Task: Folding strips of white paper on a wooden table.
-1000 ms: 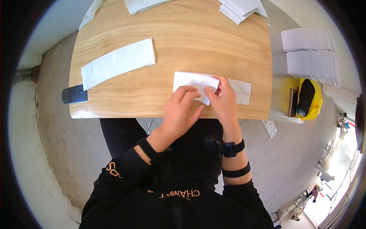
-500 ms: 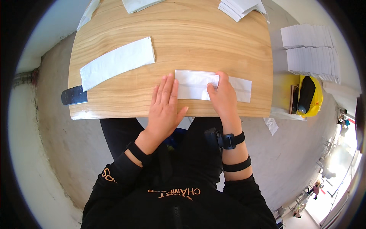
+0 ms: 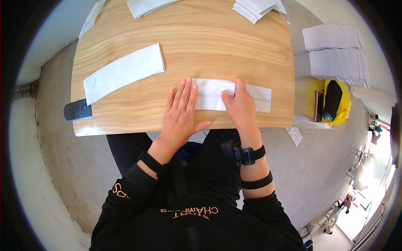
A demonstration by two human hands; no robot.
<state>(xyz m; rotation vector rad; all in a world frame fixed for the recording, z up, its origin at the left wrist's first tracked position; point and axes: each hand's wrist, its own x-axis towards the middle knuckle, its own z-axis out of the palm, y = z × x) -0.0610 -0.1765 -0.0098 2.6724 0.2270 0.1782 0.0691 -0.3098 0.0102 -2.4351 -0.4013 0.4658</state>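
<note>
Fingers (image 3: 181,95), two sets, at the near side of the wooden worktop (image 3: 197,46), either end of one folded white piece (image 3: 208,95). Entries from left to right:

Dark flat slab (image 3: 75,111): at the worktop's left edge, partly under the next entry.

Long white strip (image 3: 123,72): lies aslant, its right end farther from the person; well apart from both hands.

Left hand (image 3: 177,120): palm down, fingers straight and side by side, thumb held away from them; nothing clamped. Index finger along the left short end of the folded piece, apparently touching it.

Folded white piece: flat on the worktop, between the hands. Long axis appears to run left to right, across the left fingers' line. It lies to the right of the left fingers and to the left of the right palm.

Right hand (image 3: 243,108): the nearer, overlapping the folded piece's right end. Thumb on its upper face; index finger bent at the far right corner; remaining fingers curled. Whether any pinch from beneath cannot be told.

Second white stretch (image 3: 260,99): emerges right of the right hand, roughly in line; whether joined to the folded piece is hidden.
</note>
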